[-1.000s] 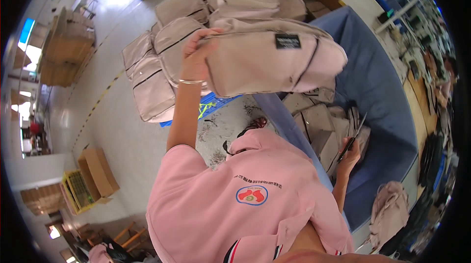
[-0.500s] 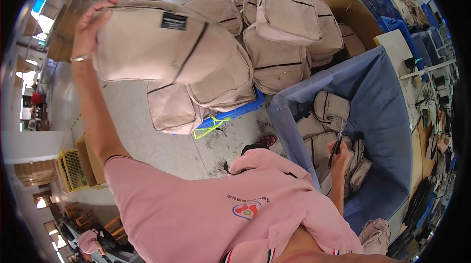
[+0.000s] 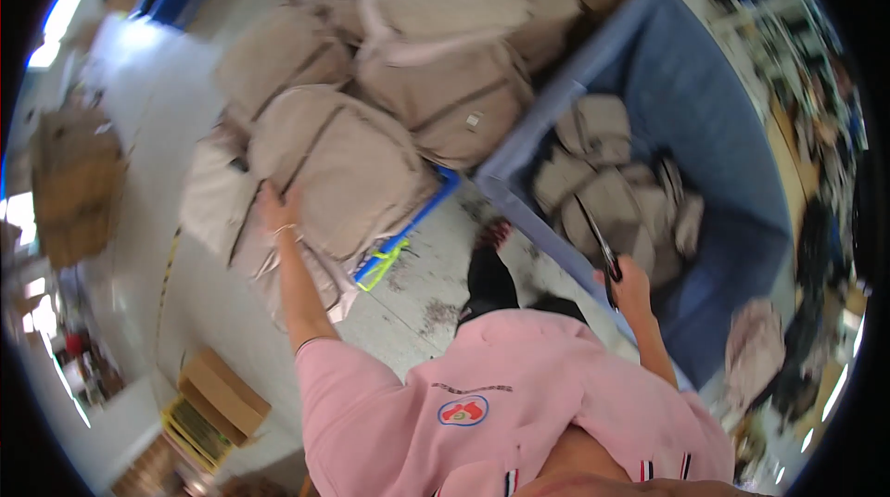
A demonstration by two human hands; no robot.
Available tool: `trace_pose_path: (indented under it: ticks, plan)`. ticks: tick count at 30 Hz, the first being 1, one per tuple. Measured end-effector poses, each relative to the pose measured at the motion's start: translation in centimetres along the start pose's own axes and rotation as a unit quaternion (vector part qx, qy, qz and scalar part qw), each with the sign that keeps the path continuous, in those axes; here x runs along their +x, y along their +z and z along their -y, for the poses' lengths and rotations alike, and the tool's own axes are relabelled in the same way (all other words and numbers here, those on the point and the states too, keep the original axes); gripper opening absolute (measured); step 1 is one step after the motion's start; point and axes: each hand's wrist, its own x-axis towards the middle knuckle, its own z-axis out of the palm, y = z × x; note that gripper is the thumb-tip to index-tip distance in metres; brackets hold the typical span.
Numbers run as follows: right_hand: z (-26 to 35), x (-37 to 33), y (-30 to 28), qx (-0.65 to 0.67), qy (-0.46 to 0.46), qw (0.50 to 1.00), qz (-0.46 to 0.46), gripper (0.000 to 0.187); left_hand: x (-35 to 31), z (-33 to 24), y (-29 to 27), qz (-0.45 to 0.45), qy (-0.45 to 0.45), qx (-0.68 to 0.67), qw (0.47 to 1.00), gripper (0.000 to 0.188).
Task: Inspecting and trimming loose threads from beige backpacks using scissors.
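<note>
My left hand (image 3: 276, 211) rests on the near left of a pile of beige bags, its fingers apart. It lies between a paler bag (image 3: 211, 198) on the left and a rounded bag (image 3: 338, 172) with a dark zip line. My right hand (image 3: 632, 288) is closed round the black handles of a pair of scissors (image 3: 607, 256), whose blades point up and away over the bin's near edge. Behind the blades, several smaller beige bags (image 3: 603, 205) lie in a large blue fabric-lined bin (image 3: 714, 247).
Under the pile, a blue crate edge (image 3: 408, 228) and a yellow-green strap (image 3: 382, 265) show. A cardboard box (image 3: 222, 395) stands by a yellow crate (image 3: 195, 432) at the lower left. Further left are stacked cartons (image 3: 79, 182). A cluttered workbench (image 3: 788, 154) runs along the right.
My left hand has lowered the bag it held up by its edge onto the left of the pile, and its fingers have spread. The scissors have come nearer to me. The view has shifted.
</note>
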Motion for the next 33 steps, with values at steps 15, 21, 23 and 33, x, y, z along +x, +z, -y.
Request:
trace_pose_path:
  ticks: [15, 21, 23, 33]
  plan:
    - [-20.1, -8.4, 4.8, -0.094, 0.368, 0.904, -0.196, 0.050, -3.5, -19.5, -6.9, -0.194, 0.283, -0.062, 0.937, 0.064]
    - [-27.0, -14.9, 3.6, -0.145, 0.454, 0.831, -0.288, 0.042, -18.6, -45.9, -6.4, 0.224, 0.643, -0.235, 0.694, 0.035]
    - [-29.0, -17.3, 2.9, -0.152, 0.502, 0.803, -0.283, 0.040, -25.5, -51.8, -3.6, 0.361, 0.690, -0.215, 0.590, 0.033]
    - [-34.9, -19.5, 1.1, -0.112, 0.584, 0.700, -0.396, 0.037, -58.9, -56.8, 26.7, 0.739, 0.415, -0.056, 0.528, 0.044]
